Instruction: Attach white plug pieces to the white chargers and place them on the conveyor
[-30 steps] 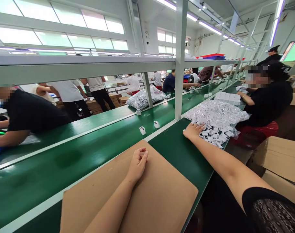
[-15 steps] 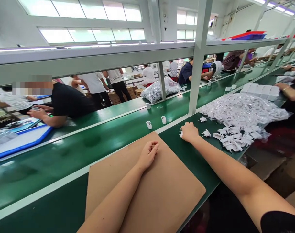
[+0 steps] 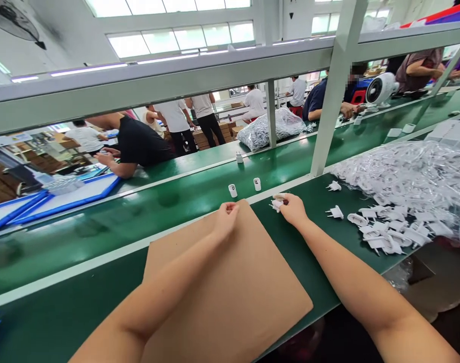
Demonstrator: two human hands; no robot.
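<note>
Two bare hands work at a green tabletop (image 3: pixel 313 252) beside one brown cardboard sheet (image 3: pixel 230 292).

The right hand (image 3: pixel 292 208), just off the sheet's far right corner, pinches one white plug piece (image 3: pixel 276 204) in curled fingers. The left hand (image 3: pixel 225 219) rests loosely curled on the sheet's far edge, holding nothing visible. Beyond the sheet stand two small white chargers (image 3: pixel 233 190). Right of it lie two loose plugs (image 3: pixel 335 212), then one large heap (image 3: pixel 404 191).
</note>
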